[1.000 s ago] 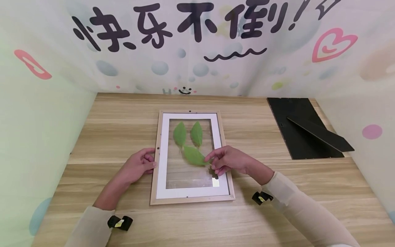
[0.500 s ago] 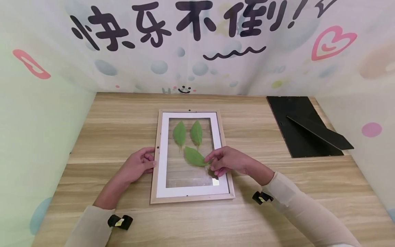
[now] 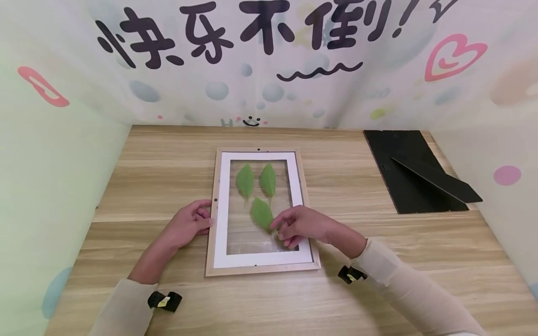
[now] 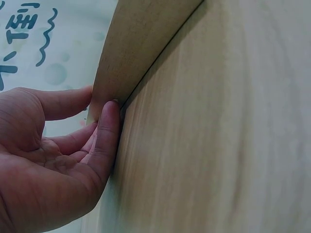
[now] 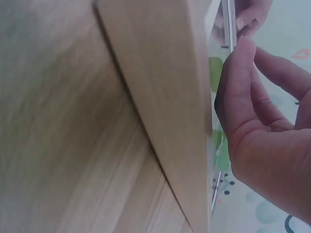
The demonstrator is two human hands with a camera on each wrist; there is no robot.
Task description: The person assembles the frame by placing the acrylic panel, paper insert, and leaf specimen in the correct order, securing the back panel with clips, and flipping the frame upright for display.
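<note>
In the head view a light wooden picture frame (image 3: pixel 262 268) with a white mat and clear pane lies flat on the table. Two green leaves (image 3: pixel 245 181) sit side by side in its upper part, tips pointing away. Lower down, a third leaf (image 3: pixel 261 213) slants, its stem end pinched between the thumb and forefinger of my right hand (image 3: pixel 300 226). My left hand (image 3: pixel 187 225) rests against the frame's left edge, fingertips touching the wooden side. Close up, the left wrist view shows the fingers (image 4: pixel 108 131) against that side. The held leaf cannot be told apart in the right wrist view.
A black backing board (image 3: pixel 391 182) with its stand leg (image 3: pixel 441 179) sticking up lies at the table's far right. Printed curtains (image 3: pixel 252 102) enclose the wood-grain table (image 3: pixel 159 158) at the back and both sides.
My right hand has moved slightly left and toward me. The pinched leaf has turned from nearly sideways to more upright, its tip now pointing away. My left hand and the frame stay put.
</note>
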